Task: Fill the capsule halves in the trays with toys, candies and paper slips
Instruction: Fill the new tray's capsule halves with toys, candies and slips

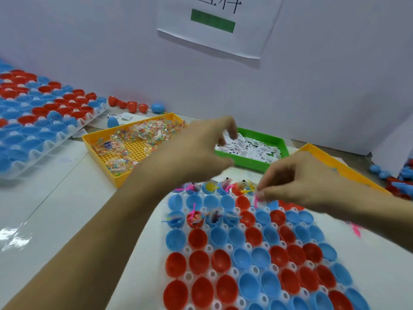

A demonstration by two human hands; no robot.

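My right hand (297, 182) has thumb and fingertips (262, 193) pinched together on a small pink toy (257, 201), right over the far rows of the near tray (176, 245); motion blur keeps me from saying what the toy is. My left hand (201, 153) hovers beyond that tray's far edge, fingers loosely curled and spread, holding nothing that I can make out, just short of the green bin (257, 163).

Below my hands, the near tray carries red and blue capsule halves (199, 239), open side up. The far row is already stuffed: toys, a yellow ball (210, 186), and paper slips sticking out. In the third row from the far edge I count four filled halves at the left end, one red (195, 219) among three blue. The rows nearer me look hollow; too many to count exactly, and my right arm hides some.

Past the tray's far edge, the green bin is heaped with white printed slips (248, 148). Left of it sits a yellow bin (107, 139) with clear packets of coloured candy (138, 133). A second yellow bin (330, 162) peeks out behind my right wrist.

At the table's far left lies another tray (73, 128) of red and blue halves. Along the back wall: four loose red halves (131, 106) and two blue ones (158, 107). A printed sheet (219, 30) hangs on the wall.
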